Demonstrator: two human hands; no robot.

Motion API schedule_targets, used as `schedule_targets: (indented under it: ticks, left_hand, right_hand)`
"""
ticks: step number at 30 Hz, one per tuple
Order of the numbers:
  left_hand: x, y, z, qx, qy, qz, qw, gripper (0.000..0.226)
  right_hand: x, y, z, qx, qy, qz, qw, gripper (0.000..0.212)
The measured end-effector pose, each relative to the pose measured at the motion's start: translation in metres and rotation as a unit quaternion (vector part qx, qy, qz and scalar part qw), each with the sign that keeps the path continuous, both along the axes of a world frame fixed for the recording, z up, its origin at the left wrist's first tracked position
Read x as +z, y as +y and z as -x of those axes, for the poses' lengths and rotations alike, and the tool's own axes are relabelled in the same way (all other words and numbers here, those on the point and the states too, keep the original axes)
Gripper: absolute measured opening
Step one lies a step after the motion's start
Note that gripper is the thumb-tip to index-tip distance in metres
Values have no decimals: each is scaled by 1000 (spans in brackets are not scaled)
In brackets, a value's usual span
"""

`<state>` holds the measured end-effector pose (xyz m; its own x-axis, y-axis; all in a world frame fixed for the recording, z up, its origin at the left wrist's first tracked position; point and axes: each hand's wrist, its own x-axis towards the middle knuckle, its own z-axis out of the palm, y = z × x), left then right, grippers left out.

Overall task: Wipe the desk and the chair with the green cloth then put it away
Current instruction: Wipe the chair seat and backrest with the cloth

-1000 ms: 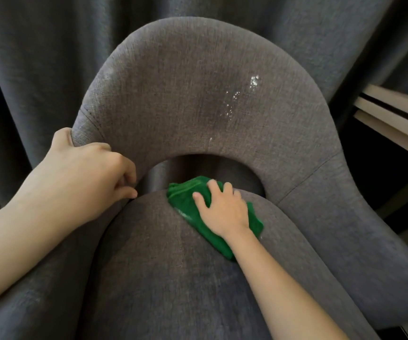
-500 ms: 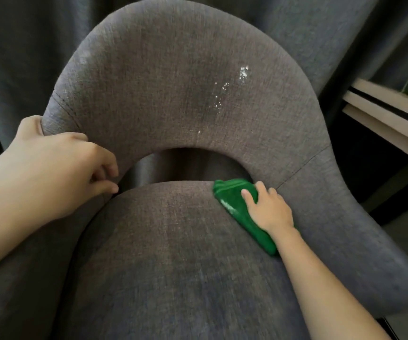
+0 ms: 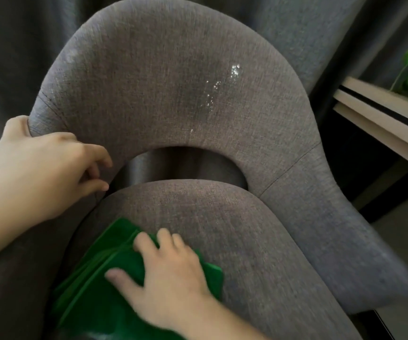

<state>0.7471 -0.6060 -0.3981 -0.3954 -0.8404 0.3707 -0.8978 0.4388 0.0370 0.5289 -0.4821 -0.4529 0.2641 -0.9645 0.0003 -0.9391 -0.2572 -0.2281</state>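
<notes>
A: On the chair (image 3: 173, 106) seat, near its front-left part, well short of the cutout under the backrest: that's where the green cloth (image 3: 95, 285) sits rn, folded, lying flat on the fabric.

B: Who's got it?

A: Right hand (image 3: 171, 273), palm down on top, fingers spread, pressing it to the seat. Pinned, not pinched, so the hand's open w/ nothing clamped. Left hand (image 3: 33, 173) is at the chair's left side where backrest meets arm, thumb behind the edge, fingers curled over the front; looks like a loose bracing hold, can't tell how tight.

B: How'll the cloth handle?

A: My guess: light, soft, floppy, several layers thick. It'll drag fine on the woven upholstery but prob bunch if pushed from one corner only. Best hold is flat palm over the middle for wiping; to lift it, pinch the stacked folded edge on the side away from the backrest cutout so layers stay together.

B: Which way's it pointing?

A: Long axis runs diagonal across the seat, one end toward the chair's left arm and front edge, other end toward seat centre. Fold lines run along that axis.

B: Anything left?

A: Shiny wet-looking specks (image 3: 219, 87) on the backrest, right of its centre, above the cutout. Desk (image 3: 379, 114) sits off the chair's right side.
</notes>
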Motion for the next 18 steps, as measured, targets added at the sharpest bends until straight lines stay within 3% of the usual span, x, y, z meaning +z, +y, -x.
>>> schedule_targets:
  ticks: [5,8,10,13,18]
  left_hand:
    - [10,11,6,-5,-11,22,1000,35]
    - [19,21,12,-12,-4,24,1000,33]
    - [24,27,16,-9,17,55,998,38]
    - [31,31,24,12,28,101,994,54]
    - [28,26,23,16,6,104,994,65]
  right_hand:
    - [-10,-82,78,-140,49,49,988,60]
    - [-13,-125,135,-287,54,51,955,61]
    - [-15,-134,143,-332,55,50,940,59]
    - [-15,-114,108,-301,45,62,950,56]
    - [-8,-30,17,-64,30,57,996,50]
